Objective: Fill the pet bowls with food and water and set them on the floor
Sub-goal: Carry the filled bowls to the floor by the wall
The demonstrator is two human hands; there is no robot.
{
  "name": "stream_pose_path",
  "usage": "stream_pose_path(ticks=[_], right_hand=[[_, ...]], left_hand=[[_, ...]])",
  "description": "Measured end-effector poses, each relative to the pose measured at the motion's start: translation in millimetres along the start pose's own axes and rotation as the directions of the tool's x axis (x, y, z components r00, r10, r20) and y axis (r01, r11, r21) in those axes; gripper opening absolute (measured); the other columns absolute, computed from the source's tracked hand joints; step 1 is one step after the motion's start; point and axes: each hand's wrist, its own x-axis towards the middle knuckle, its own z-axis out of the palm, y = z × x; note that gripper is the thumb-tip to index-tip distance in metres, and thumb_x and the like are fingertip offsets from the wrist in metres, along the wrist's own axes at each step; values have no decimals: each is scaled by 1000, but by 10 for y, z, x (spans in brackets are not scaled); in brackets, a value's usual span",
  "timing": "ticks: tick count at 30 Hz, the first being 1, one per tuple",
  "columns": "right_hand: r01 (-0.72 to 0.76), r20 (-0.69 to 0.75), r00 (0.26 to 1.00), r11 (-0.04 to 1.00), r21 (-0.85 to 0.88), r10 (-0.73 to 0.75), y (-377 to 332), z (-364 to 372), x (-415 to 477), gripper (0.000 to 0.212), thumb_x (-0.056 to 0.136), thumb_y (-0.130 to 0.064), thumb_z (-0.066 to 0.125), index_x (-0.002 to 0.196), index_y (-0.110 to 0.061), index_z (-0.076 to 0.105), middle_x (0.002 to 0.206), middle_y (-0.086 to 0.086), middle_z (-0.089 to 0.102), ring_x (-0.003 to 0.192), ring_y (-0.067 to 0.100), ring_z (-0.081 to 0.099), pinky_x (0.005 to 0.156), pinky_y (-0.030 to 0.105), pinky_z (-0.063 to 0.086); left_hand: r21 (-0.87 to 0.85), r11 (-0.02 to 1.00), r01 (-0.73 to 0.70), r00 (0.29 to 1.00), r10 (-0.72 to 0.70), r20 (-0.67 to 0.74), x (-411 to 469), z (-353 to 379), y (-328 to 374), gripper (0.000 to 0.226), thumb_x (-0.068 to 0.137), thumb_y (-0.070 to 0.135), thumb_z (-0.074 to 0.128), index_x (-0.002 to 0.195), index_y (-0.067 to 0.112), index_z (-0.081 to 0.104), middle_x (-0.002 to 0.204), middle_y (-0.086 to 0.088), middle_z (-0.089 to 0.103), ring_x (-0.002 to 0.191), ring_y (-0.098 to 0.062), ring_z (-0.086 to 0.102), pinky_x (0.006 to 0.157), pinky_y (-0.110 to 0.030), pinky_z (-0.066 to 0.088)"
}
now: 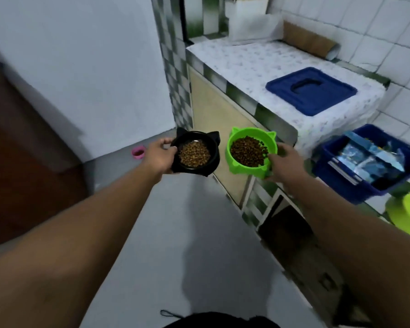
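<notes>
Forearms [92, 233] outstretched. Left hand [160, 157] grips black bowl [212, 144], right hand [285, 162] grips green bowl [253, 133]; both carry kibble [246, 151], aloft over floor [175, 233]. Step, likely: placing. Next: lower level, no spill.

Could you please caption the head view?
The left hand holds a black bowl, right hand a green bowl, both filled with kibble.

You have two pet bowls: one black bowl [214, 152], one green bowl [246, 133]. Two hands: left hand [160, 157], right hand [287, 164]. You see one blue lid [329, 95], one blue bin [341, 183], one pink ring [138, 152].
</notes>
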Motion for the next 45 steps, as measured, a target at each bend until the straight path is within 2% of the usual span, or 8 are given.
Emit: stream_pose_path(ticks=[4, 9, 14, 18, 23, 27, 33, 45], right_hand=[[-34, 81, 996, 999, -19, 35, -40, 777, 189, 38, 95, -8, 58, 132, -20, 55, 116, 16, 59, 89, 32, 65, 54, 52, 60], [-42, 161, 986, 998, -51, 49, -85, 1533, 692, 36, 96, -7, 57, 129, -19, 54, 109, 15, 60, 85, 29, 64, 61, 57, 60], [36, 226, 974, 984, -175, 5, 147, 2395, 1719, 30, 75, -33, 61, 93, -57, 58, 90, 7, 69, 83, 34, 71, 69, 60, 59], [117, 347, 937, 970, -212, -37, 279, 3249, 2768, 33, 64, -50, 57, 96, -59, 56, 90, 4, 71, 81, 31, 73, 73, 58, 59], [105, 415, 910, 966, -235, 2, -232, 4199, 3323, 36, 91, -15, 59, 118, -40, 60, 107, 9, 67, 86, 32, 71, 56, 58, 59], [112, 431, 902, 966, -232, -1, -92, 4995, 3952, 32, 94, -11, 58, 116, -33, 61, 115, 7, 65, 88, 33, 70, 57, 59, 59], [117, 450, 892, 950, -290, 28, 841, 6102, 4790, 29, 96, -10, 56, 121, -25, 59, 116, 8, 62, 91, 36, 68, 58, 60, 59], [61, 355, 931, 925, -376, 82, 3207, 7619, 6395, 31, 94, -13, 57, 120, -30, 58, 112, 15, 62, 88, 40, 66, 54, 63, 57]], left_hand=[[6, 998, 61, 994, -61, -93, 388, -615, -264, 13, 101, 10, 56, 113, 14, 59, 107, -14, 66, 80, -29, 70, 61, -52, 63], [-15, 989, 146, 970, -146, -196, 917, -1104, -582, 9, 102, 10, 55, 107, 17, 54, 100, -19, 67, 70, -31, 69, 47, -39, 57], [-45, 981, 189, 936, -194, -293, 1651, -1400, -776, 13, 102, 7, 55, 114, 10, 56, 90, -12, 65, 76, -29, 68, 64, -50, 62], [-59, 980, 190, 912, -198, -358, 2403, -1608, -841, 14, 102, 7, 54, 116, 8, 56, 94, -11, 65, 83, -30, 68, 75, -59, 61], [-51, 981, 190, 878, -193, -437, 3469, -1864, -960, 14, 102, 6, 55, 115, 9, 57, 96, -7, 64, 84, -28, 68, 76, -59, 61], [-58, 974, 219, 849, -220, -481, 4369, -1993, -1387, 12, 101, 9, 56, 112, 13, 57, 96, -7, 64, 88, -31, 69, 76, -57, 62], [-32, 964, 265, 829, -244, -503, 5638, -1942, -2599, 13, 101, 8, 56, 113, 13, 55, 94, -13, 66, 79, -26, 68, 63, -39, 60], [108, 941, 322, 855, -240, -459, 7694, -1590, -4846, 15, 97, 13, 60, 111, 16, 55, 94, -12, 68, 83, -33, 70, 75, -52, 63]])
